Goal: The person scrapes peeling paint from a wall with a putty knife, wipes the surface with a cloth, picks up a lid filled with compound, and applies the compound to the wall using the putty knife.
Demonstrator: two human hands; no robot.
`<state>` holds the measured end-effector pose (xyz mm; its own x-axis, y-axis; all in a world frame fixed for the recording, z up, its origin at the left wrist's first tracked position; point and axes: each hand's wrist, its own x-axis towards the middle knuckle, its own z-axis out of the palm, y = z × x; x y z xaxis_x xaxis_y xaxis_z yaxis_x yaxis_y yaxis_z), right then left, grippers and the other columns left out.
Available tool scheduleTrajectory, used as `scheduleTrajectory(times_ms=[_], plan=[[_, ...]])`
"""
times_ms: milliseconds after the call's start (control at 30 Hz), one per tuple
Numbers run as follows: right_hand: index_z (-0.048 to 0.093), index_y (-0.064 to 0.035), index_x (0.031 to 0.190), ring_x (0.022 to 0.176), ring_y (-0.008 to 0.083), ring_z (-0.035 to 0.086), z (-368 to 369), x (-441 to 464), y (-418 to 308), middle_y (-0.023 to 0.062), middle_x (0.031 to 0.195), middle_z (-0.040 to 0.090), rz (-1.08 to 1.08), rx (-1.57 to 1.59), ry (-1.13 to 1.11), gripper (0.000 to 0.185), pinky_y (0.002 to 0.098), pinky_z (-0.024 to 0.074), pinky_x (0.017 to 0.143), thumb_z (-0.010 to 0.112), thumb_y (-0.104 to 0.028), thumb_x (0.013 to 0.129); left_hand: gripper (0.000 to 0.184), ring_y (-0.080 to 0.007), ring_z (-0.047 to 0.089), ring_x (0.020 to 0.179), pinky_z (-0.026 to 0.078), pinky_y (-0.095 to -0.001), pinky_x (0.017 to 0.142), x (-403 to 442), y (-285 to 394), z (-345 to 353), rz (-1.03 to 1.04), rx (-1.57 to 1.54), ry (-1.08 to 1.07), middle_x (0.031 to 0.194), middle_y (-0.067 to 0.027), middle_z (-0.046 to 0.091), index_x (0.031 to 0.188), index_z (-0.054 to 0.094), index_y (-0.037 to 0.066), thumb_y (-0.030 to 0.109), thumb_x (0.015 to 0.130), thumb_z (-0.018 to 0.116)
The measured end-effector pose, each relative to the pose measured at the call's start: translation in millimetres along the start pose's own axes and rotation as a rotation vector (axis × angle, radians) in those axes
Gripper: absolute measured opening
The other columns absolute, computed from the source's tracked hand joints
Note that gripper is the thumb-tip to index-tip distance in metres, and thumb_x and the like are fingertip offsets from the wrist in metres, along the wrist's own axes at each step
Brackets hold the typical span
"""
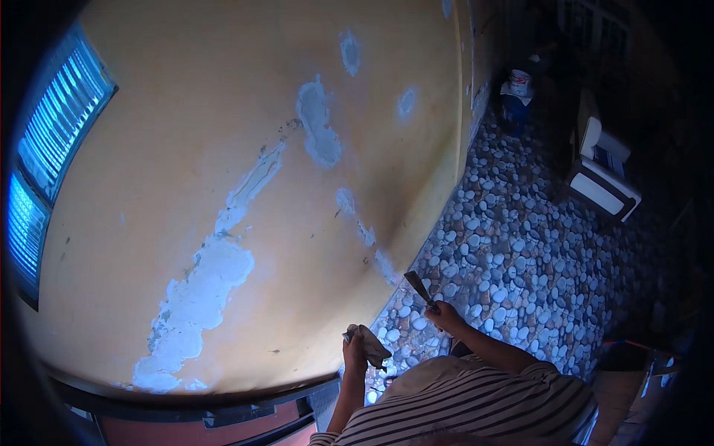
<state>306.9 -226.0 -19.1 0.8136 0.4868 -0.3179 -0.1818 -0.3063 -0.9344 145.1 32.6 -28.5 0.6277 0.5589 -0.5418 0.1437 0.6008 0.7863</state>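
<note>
My right hand [444,317] is closed round the handle of a putty knife [417,285], its blade pointing up and toward the wall. My left hand [355,352] grips a greyish, crumpled-looking flat piece [374,348] with a dark edge; its exact kind is unclear. Both hands are in front of my body, apart from the yellow wall [282,297]. Across that wall run whitish filler patches: a large one [201,286] low on the left, a long one [318,126] higher up, and several smaller ones.
A louvred window [63,111] is at the left. Pebble-patterned flooring [513,245] stretches to the right of the wall. Farther off stand a white bucket [520,82] on a blue container [515,115] and a white-and-dark armchair [602,178]. Dark-edged reddish furniture [201,438] sits at the bottom left.
</note>
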Motion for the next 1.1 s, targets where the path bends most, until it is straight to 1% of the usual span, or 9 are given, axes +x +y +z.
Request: scheduleTrajectory(times_ms=[200,300,400,433,500,533,633,900,1100], plan=[[0.055,-0.0023,0.090,0.046,0.0132,0.054,-97,23,20,0.0035,0.059,0.056,0.081,-0.023,0.043,0.037,0.0309,0.0421,0.044,0.066,-0.037,0.088,0.031,-0.0236,0.065,0.089,0.055,-0.0368,0.075,30,-4,105,-0.016,-0.051,-0.093,0.103,-0.0112,0.063,0.116,0.056,0.003,0.003,0.085,0.054],[0.054,-0.0016,0.101,0.056,0.0196,0.061,-144,44,36,0.0085,0.067,0.061,0.160,-0.038,0.092,0.040,0.0353,0.0470,0.052,0.065,-0.038,0.088,0.030,-0.0233,0.065,0.086,0.055,-0.0363,0.074,40,-16,170,-0.001,-0.030,-0.152,0.100,-0.0105,0.064,0.115,0.056,0.003,0.005,0.086,0.056],[0.054,-0.0049,0.116,0.081,0.0330,0.067,-192,69,51,0.0176,0.085,0.066,0.087,-0.177,0.187,0.043,0.0420,0.0501,0.070,0.063,-0.037,0.088,0.030,-0.0224,0.066,0.085,0.055,-0.0351,0.074,34,-19,236,-0.029,0.082,-0.186,0.098,-0.0102,0.065,0.115,0.057,0.002,0.008,0.086,0.059],[0.054,-0.0049,0.116,0.081,0.0330,0.067,-205,72,50,0.0176,0.085,0.066,0.088,-0.170,0.192,0.043,0.0420,0.0501,0.070,0.063,-0.037,0.088,0.030,-0.0223,0.066,0.085,0.055,-0.0351,0.075,36,-21,252,-0.034,0.106,-0.205,0.099,-0.0103,0.065,0.115,0.058,0.002,0.009,0.086,0.060],[0.055,-0.0021,0.115,0.063,0.0189,0.061,-234,74,42,0.0073,0.075,0.063,-0.056,-0.216,0.272,0.039,0.0352,0.0474,0.059,0.063,-0.032,0.091,0.031,-0.0222,0.066,0.085,0.055,-0.0350,0.075,39,-19,279,-0.008,0.130,-0.231,0.099,-0.0102,0.065,0.115,0.058,0.002,0.010,0.086,0.060],[0.056,-0.0035,0.116,0.064,0.0181,0.061,-246,74,35,0.0069,0.076,0.064,-0.043,-0.241,0.289,0.038,0.0349,0.0482,0.060,0.062,-0.032,0.091,0.031,-0.0222,0.066,0.086,0.055,-0.0350,0.076,39,-18,292,0.015,0.143,-0.251,0.099,-0.0102,0.065,0.116,0.058,0.002,0.010,0.086,0.060],[0.056,-0.0067,0.118,0.077,0.0271,0.067,-275,72,21,0.0133,0.084,0.067,0.091,-0.168,0.217,0.041,0.0391,0.0502,0.068,0.062,-0.036,0.090,0.031,-0.0222,0.066,0.086,0.055,-0.0348,0.076,44,-7,317,0.026,0.143,-0.247,0.099,-0.0102,0.065,0.116,0.058,0.001,0.012,0.087,0.060],[0.047,-0.0100,0.133,0.072,0.0253,0.066,-298,70,63,0.0127,0.080,0.067,0.177,-0.102,0.307,0.051,0.0390,0.0509,0.066,0.062,-0.034,0.091,0.033,-0.0254,0.066,0.085,0.056,-0.0369,0.075,102,-15,363,-0.043,0.117,-0.282,0.098,-0.0120,0.064,0.117,0.056,0.001,0.014,0.087,0.057],[0.050,-0.0114,0.132,0.074,0.0263,0.067,-348,94,82,0.0132,0.082,0.067,0.191,-0.077,0.365,0.047,0.0393,0.0511,0.068,0.061,-0.032,0.091,0.036,-0.0271,0.066,0.087,0.056,-0.0393,0.075,165,-45,437,-0.133,0.175,-0.318,0.100,-0.0133,0.063,0.119,0.055,0.001,0.019,0.088,0.055]])
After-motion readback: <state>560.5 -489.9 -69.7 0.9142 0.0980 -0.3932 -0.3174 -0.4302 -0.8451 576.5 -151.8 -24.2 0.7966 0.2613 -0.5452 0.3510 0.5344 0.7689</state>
